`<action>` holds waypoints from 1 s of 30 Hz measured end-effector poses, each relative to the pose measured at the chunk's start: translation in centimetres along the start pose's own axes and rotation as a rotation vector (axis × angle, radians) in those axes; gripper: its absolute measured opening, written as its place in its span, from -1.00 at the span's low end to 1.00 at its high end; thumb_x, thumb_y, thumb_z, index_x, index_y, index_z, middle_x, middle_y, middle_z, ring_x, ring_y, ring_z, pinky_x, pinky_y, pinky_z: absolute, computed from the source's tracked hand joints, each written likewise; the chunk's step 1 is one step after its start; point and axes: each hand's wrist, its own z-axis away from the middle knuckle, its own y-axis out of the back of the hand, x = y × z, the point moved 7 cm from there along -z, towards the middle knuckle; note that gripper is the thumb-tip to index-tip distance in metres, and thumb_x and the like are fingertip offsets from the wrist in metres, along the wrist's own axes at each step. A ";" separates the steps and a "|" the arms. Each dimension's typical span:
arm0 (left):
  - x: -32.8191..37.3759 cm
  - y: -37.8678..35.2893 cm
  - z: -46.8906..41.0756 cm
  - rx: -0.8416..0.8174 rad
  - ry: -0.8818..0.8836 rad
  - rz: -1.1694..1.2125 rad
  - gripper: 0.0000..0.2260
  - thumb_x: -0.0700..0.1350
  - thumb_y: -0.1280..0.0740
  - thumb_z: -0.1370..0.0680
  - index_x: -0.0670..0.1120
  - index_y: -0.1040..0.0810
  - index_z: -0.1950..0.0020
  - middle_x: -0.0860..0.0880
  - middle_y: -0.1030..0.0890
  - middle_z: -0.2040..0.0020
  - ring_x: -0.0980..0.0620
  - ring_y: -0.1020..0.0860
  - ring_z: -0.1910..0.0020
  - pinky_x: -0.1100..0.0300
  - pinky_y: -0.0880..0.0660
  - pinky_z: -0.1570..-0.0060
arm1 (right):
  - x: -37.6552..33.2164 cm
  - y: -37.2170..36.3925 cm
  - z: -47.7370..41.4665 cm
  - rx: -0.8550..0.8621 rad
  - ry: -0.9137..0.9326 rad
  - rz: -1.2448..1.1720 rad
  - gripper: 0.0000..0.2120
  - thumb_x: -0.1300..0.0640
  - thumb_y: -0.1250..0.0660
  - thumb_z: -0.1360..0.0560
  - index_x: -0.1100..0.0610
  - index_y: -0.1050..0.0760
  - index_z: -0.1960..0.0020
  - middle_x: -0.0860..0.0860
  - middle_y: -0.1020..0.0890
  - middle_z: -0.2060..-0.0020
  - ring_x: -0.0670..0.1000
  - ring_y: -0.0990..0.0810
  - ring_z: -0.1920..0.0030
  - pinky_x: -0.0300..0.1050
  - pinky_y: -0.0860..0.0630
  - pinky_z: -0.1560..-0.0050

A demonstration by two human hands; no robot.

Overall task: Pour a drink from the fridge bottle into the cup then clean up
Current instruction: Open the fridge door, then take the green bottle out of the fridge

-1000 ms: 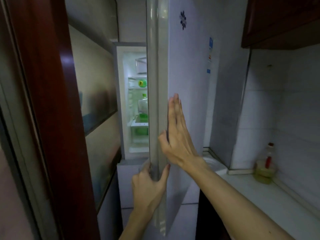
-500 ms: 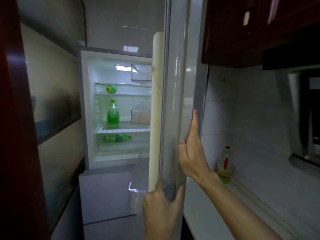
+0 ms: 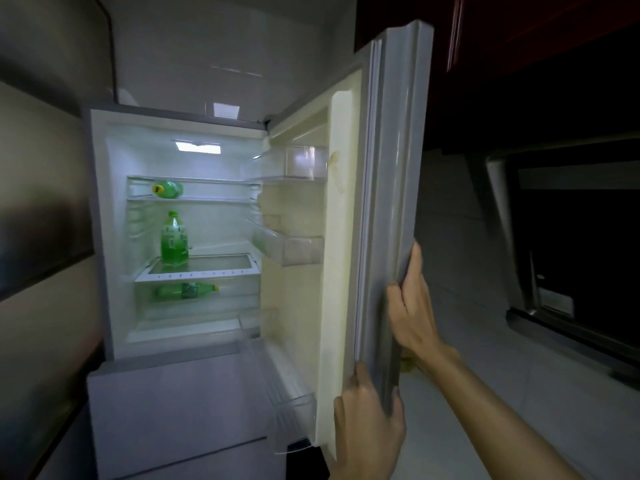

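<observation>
The fridge door (image 3: 391,202) stands wide open, swung out to the right. My left hand (image 3: 367,420) grips its lower free edge. My right hand (image 3: 412,306) rests flat against the door's outer face, higher up. Inside the lit fridge an upright green bottle (image 3: 174,239) stands on the middle glass shelf (image 3: 221,268). A second green bottle (image 3: 168,189) lies on the top shelf, its yellow cap toward me. A third green bottle (image 3: 185,291) lies on its side below the glass shelf. No cup is in view.
Clear door bins (image 3: 294,162) line the inside of the door. Closed drawer fronts (image 3: 173,410) sit below the open compartment. A white counter (image 3: 519,393) runs along the right under dark wall cabinets (image 3: 536,46), with a range hood (image 3: 561,237) beyond. A wall closes the left side.
The door has swung further open to the right, and the whole fridge interior with its three green bottles now shows. Both hands stayed on the door edge and moved right with it.
</observation>
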 end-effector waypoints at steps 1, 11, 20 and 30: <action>0.3 -0.4 -0.1 -0.010 0.005 -0.003 -0.40 0.17 -0.16 -0.60 -0.02 -0.06 -0.56 -0.04 -0.50 -0.32 -0.04 -0.52 -0.27 0.19 -0.39 -0.24 | 0.5 0.3 -0.1 0.000 -0.014 0.005 -0.24 0.07 -0.04 -0.50 0.08 0.28 -0.58 0.07 -0.06 -0.57 -0.04 -0.15 -0.50 -0.04 -0.09 -0.54; -1.6 1.7 -0.6 0.168 -0.111 0.125 -0.75 -0.01 -0.16 -0.49 -0.09 -0.56 0.03 -0.09 -0.66 0.14 -0.08 -0.64 0.17 0.06 -0.58 0.16 | -2.1 1.9 2.8 0.350 0.228 0.149 -0.37 0.22 -0.08 -0.44 0.36 -0.19 -0.50 0.25 -0.30 -0.44 0.11 -0.26 -0.46 -0.17 -0.13 -0.51; -20.5 14.1 -5.1 0.043 0.237 -0.348 -0.50 0.10 0.05 -0.64 -0.03 -0.18 -0.55 -0.18 -0.22 -0.54 -0.22 -0.23 -0.48 -0.13 -0.20 -0.44 | -7.3 -18.0 6.9 -0.304 0.342 0.447 -0.42 0.01 0.04 -0.48 0.21 -0.42 -0.38 0.10 -0.53 -0.25 0.12 -0.48 -0.26 0.03 -0.49 -0.20; -34.8 25.5 -4.1 -0.011 0.455 -0.385 -0.48 0.21 0.09 -0.63 0.15 -0.01 -0.59 -0.10 0.03 -0.62 -0.33 0.03 -0.55 -0.30 0.07 -0.47 | -9.6 -33.9 6.4 -0.734 0.143 0.613 -0.48 -0.04 0.06 -0.68 0.11 -0.05 -0.58 0.05 -0.20 -0.54 0.09 -0.09 -0.54 0.06 -0.29 -0.41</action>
